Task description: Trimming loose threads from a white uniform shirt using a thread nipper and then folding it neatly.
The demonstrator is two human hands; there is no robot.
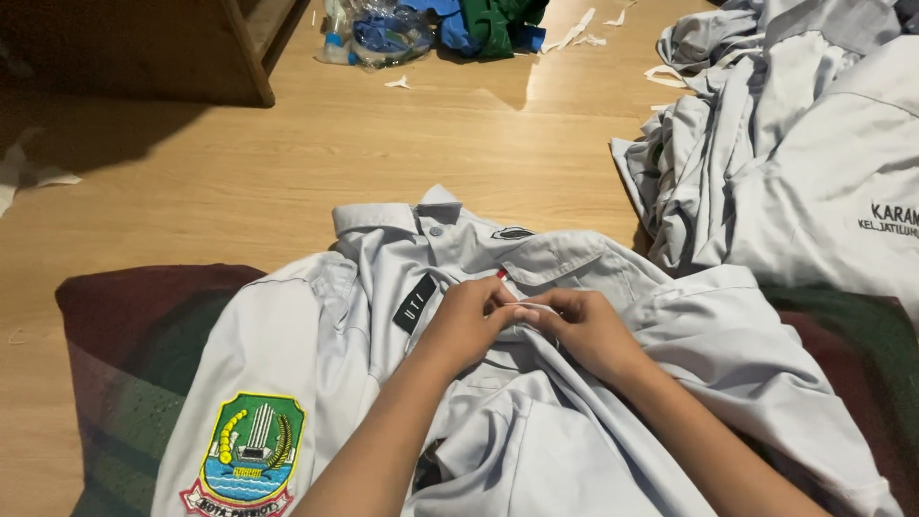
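Fingers [498, 308] of both hands pinched shut on pale grey shirt [536, 421] fabric near chest pocket [550, 258], left hand [469, 321] and right hand [584, 330] touching at centre. Shirt spread flat over dark red and green mat [124, 345] on wooden floor [383, 144]. Heap of similar shirts [795, 144] at two o'clock.

Two bare forearms come in from the lower edge of the frame, one at lower centre, the other at lower right. No sleeves, cuffs or gloves show along them. The left hand [466, 321] and right hand [586, 330] are bare too: no rings, watch or bracelet can be seen at fingers or wrists.
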